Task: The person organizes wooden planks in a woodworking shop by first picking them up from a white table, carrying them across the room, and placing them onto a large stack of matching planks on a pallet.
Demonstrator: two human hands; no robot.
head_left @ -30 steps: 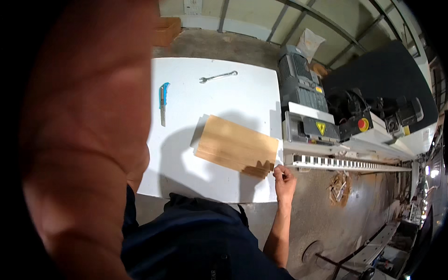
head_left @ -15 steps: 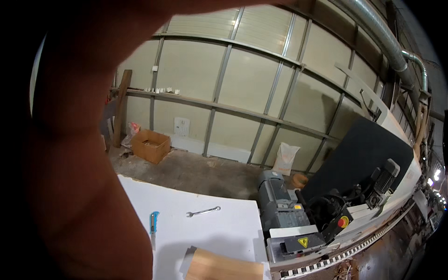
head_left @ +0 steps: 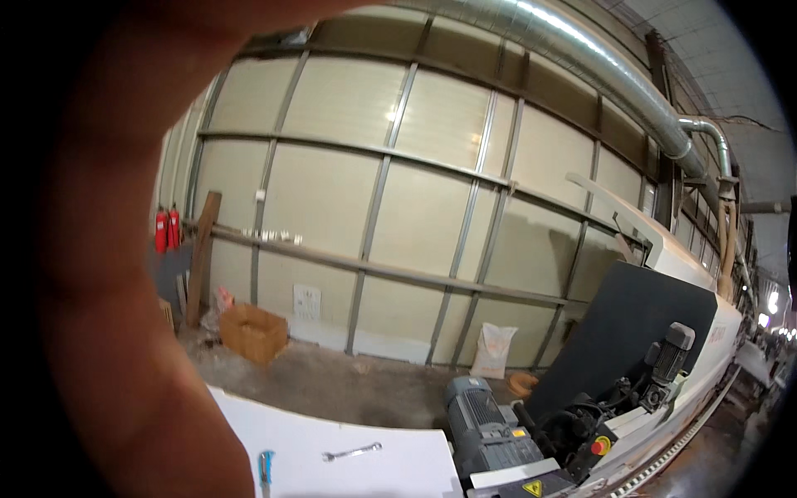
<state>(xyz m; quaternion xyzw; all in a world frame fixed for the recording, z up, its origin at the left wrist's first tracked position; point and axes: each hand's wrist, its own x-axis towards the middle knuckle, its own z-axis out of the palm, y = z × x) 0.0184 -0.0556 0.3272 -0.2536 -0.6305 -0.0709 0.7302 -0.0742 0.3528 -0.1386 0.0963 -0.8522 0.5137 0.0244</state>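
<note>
Wrench (head_left: 353,452) and blue-handled utility knife (head_left: 265,469) are lying apart on a white tabletop (head_left: 382,479), down at the bottom edge of the view. The utility knife is sitting on the left with its lower end running out of view, and the wrench is resting to its right at a slight slant, right end a bit higher.

Hands: the left hand (head_left: 112,274) is looming super close to the lens, dark and blurry, filling most of the left side and curving over the top. It's blurring too much for me to be telling if it's gripping anything. Its edge is covering the left side of the tabletop near the utility knife, but I'm not seeing it touching either tool. The right hand is falling outside the view, so I'm not able to say if it's holding something, or if the two are together or apart.

Just right of the tabletop a grey motor (head_left: 490,423) is sitting, with a red stop button (head_left: 600,446) showing further right and a big dark panel (head_left: 635,332) rising behind. Further back, a cardboard box (head_left: 253,334) and a white sack (head_left: 493,351) are standing on the floor (head_left: 374,386) by the wall (head_left: 332,191), two red fire extinguishers (head_left: 161,230) are peeking out beside the left hand, and a fat silver duct (head_left: 598,70) is running overhead.
</note>
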